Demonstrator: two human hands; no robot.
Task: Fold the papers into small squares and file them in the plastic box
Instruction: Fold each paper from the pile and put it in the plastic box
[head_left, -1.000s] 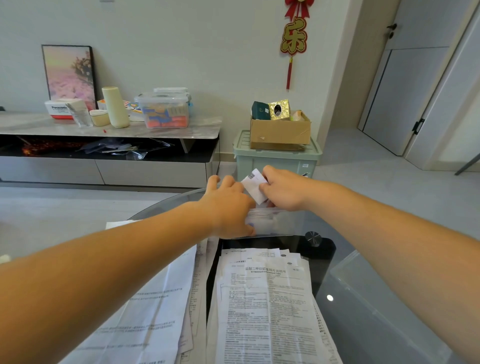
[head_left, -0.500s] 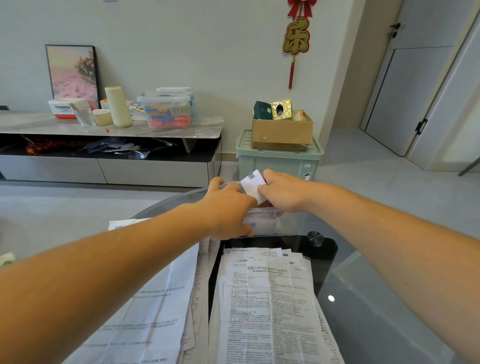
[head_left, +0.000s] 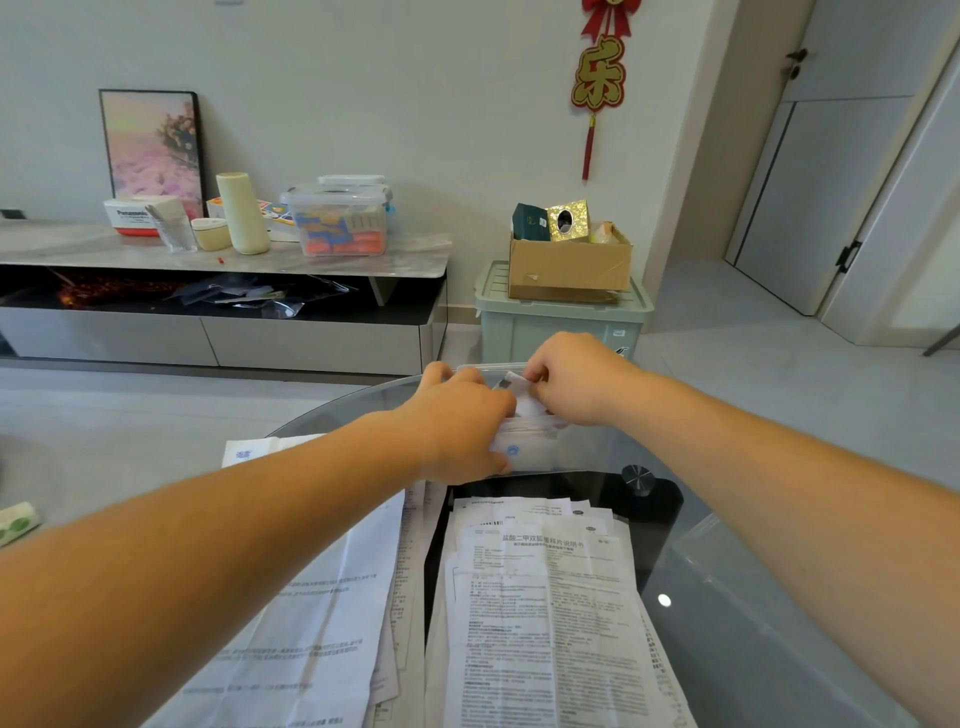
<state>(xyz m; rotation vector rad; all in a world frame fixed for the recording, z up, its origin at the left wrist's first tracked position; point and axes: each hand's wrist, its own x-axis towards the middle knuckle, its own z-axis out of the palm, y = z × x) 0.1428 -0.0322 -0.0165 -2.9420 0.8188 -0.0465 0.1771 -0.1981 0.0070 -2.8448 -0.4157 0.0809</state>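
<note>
On my left, unfolded sheets (head_left: 322, 597) lie spread on the glass surface (head_left: 753, 623). My left hand (head_left: 462, 423) grips the near wall of the plastic box (head_left: 582, 449), fingers curled over its rim. This is the filing step: the folded square (head_left: 519, 397) sits partway into the box, pinched by my right hand (head_left: 571, 382). Next, I reckon, a push down, then release. The filed papers (head_left: 524, 452) crowd the slot, and a second stack (head_left: 545, 597) waits nearer me.

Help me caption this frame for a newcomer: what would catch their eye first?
Two bare hands meet at mid-frame: the right hand pinches a small folded white paper over the clear plastic box, which the left hand holds. Nearer, unfolded printed leaflets lie on the round glass table.
</note>
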